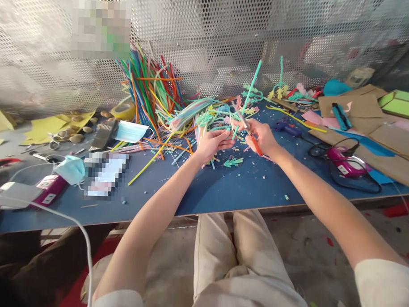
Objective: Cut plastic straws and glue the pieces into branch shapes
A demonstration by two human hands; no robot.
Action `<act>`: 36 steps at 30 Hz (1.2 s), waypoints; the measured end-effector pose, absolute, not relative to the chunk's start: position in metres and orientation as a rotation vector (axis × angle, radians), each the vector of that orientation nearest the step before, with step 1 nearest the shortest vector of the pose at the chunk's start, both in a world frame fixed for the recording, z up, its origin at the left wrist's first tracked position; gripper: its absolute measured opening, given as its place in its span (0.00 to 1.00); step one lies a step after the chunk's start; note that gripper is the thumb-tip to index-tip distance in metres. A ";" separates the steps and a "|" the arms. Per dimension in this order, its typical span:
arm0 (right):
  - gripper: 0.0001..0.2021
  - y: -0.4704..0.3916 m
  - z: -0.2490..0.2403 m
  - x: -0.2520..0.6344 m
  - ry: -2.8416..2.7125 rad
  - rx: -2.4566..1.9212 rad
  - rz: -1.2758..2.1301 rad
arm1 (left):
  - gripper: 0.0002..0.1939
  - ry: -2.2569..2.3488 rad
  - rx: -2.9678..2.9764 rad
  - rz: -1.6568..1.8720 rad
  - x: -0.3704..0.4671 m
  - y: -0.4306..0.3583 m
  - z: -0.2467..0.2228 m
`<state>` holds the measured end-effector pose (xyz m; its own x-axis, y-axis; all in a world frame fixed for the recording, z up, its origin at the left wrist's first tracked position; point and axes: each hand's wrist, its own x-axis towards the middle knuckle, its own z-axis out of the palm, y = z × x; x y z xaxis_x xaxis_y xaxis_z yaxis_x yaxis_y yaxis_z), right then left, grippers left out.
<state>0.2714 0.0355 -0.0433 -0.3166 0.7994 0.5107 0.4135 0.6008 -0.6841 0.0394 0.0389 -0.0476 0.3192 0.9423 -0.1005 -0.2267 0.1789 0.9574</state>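
Observation:
Over the middle of the blue table (203,193), my right hand (261,136) is closed on orange-handled scissors (256,145), whose metal blades point up and left. A teal pipe cleaner (253,86) stands upright at the blades, its lower end between my two hands. My left hand (215,146) is closed with its fingers pressed together at that lower end. Just behind my hands lies a pile of pastel pipe-cleaner pieces (209,118). A small green branched piece (233,162) rests in front of them on the table.
Bundled colourful pipe cleaners (153,93) lean on the perforated metal screen (208,41). At left are a face mask (130,131), yellow tape (123,109) and a power strip (50,188). Cardboard (356,109), a glue gun (289,128) and a magenta power strip (347,162) lie at right.

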 end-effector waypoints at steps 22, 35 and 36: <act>0.14 0.038 -0.051 0.261 -1.798 -0.806 0.670 | 0.09 0.820 1.089 0.946 0.038 0.037 -0.045; 0.25 0.059 -0.045 0.299 -1.965 -1.247 0.681 | 0.15 0.919 1.247 1.342 0.024 0.048 -0.038; 0.26 0.058 -0.044 0.298 -2.011 -1.237 0.684 | 0.15 0.916 1.273 1.343 0.023 0.048 -0.038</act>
